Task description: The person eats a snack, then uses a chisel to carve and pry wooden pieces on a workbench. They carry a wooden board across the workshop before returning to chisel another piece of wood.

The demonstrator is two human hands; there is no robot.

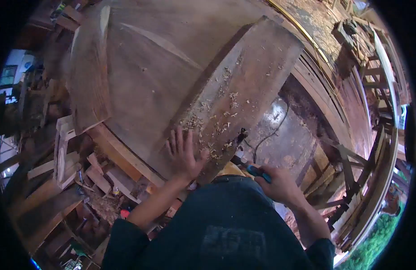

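Note:
A thick wooden slab (250, 74) slants across the middle, strewn with pale curled wood shavings (232, 101). My left hand (186, 155) lies on its near left edge, fingers spread, holding nothing. To the right, my right hand (277, 182) is closed around a tool with a teal and black handle (258, 173). The tool's dark front part points left toward the slab's near end. Its working end is partly hidden, so I cannot tell its exact kind. A small black object (242, 135) sits at the slab's right edge, close to that tool.
Beneath the slab spreads a broad wooden board (145, 76). Another plank (88, 76) lies on it at left. A dark cable (273, 134) curves over a grey surface (286, 139) at right. Offcuts (100, 180) are piled lower left; long timbers (374, 198) stand along the right.

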